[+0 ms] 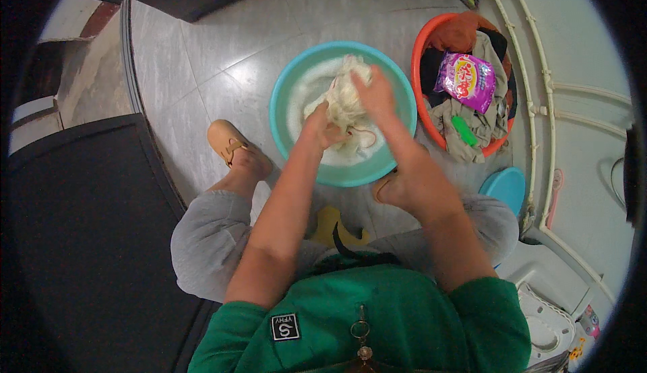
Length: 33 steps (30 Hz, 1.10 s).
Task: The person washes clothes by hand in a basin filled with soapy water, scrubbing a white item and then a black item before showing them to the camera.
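Note:
A wet, cream-coloured cloth (345, 92) is bunched up over a turquoise plastic basin (287, 154) that holds foamy water (306, 87). My left hand (325, 128) grips the lower left part of the cloth, its fingers curled round the fabric. At the cloth's right side is my right hand (375, 92), blurred, with its fingers against the fabric; whether they close on it cannot be made out. A thin reddish cord or trim hangs from the cloth near my left hand.
Right of the basin, an orange-red tub (417, 64) holds clothes, a purple detergent packet (466, 81) and a green brush-like object (464, 131). A blue round plastic item (505, 188) lies by the wall pipes (534, 145). A dark panel (91, 221) stands at left.

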Each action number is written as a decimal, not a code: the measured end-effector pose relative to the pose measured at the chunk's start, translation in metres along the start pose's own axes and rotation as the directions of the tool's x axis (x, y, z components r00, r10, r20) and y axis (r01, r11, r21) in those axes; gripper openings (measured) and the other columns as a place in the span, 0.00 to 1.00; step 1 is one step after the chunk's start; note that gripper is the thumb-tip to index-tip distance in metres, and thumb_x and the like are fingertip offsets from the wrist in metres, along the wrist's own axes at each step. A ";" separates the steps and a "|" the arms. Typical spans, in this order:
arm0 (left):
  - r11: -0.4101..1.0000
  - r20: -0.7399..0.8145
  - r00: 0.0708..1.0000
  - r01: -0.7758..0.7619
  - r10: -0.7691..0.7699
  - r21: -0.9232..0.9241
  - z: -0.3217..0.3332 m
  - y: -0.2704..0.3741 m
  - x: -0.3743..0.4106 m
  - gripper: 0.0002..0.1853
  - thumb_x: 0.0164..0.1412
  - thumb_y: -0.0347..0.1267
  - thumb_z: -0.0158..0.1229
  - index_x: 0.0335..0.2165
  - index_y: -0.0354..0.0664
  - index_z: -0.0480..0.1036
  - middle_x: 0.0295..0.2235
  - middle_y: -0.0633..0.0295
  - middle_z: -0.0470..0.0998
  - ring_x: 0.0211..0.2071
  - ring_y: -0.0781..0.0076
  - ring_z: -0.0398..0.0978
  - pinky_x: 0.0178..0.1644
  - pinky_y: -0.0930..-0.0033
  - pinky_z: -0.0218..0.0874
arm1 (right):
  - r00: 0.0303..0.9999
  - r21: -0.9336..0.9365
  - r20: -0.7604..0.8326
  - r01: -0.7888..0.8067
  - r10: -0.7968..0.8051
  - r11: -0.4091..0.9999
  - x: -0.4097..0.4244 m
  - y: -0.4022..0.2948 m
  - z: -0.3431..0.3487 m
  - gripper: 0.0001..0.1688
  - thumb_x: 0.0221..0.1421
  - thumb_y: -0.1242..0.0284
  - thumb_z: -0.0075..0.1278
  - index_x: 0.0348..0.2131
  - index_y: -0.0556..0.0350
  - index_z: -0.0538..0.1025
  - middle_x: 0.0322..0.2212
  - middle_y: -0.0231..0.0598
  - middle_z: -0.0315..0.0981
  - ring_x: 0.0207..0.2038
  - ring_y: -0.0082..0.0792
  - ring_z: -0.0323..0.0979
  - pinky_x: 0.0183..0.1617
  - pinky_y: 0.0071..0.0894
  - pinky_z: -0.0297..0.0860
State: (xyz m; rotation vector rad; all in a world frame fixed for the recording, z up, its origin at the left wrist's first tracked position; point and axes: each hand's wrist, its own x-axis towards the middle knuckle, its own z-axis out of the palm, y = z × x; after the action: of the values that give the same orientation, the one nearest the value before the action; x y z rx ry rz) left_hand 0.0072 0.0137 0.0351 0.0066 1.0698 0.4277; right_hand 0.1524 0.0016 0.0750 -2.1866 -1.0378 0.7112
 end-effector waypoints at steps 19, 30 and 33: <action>-0.380 0.430 0.877 -0.330 0.214 0.864 -0.003 -0.016 0.011 0.20 0.50 0.44 0.56 0.39 0.44 0.72 0.38 0.50 0.76 0.38 0.60 0.75 0.43 0.61 0.67 | 0.988 -0.103 -0.066 -0.147 0.140 0.984 -0.043 0.018 0.037 0.20 0.57 0.57 0.42 0.31 0.55 0.74 0.26 0.55 0.73 0.32 0.54 0.72 0.36 0.46 0.66; 0.263 0.216 0.823 -0.398 0.525 0.879 0.017 -0.038 -0.001 0.20 0.45 0.36 0.57 0.38 0.37 0.73 0.35 0.48 0.76 0.37 0.50 0.74 0.44 0.59 0.64 | 0.928 -0.347 0.370 0.180 -0.043 0.920 -0.012 0.125 0.021 0.20 0.54 0.62 0.46 0.42 0.56 0.73 0.38 0.53 0.72 0.42 0.53 0.69 0.47 0.46 0.65; 0.285 0.325 0.875 -0.434 0.358 0.855 0.024 -0.040 -0.016 0.19 0.42 0.35 0.59 0.36 0.40 0.74 0.35 0.49 0.76 0.38 0.50 0.74 0.44 0.59 0.64 | 0.974 -0.122 0.221 0.070 -0.042 0.990 0.017 0.106 0.015 0.24 0.51 0.63 0.52 0.45 0.57 0.71 0.42 0.54 0.70 0.46 0.51 0.68 0.51 0.43 0.63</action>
State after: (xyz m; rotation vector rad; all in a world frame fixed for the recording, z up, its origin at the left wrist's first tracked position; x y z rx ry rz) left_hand 0.0348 -0.0234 0.0525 1.3500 1.1084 0.2142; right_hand 0.2030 -0.0338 -0.0141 -2.2137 -1.2839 0.8955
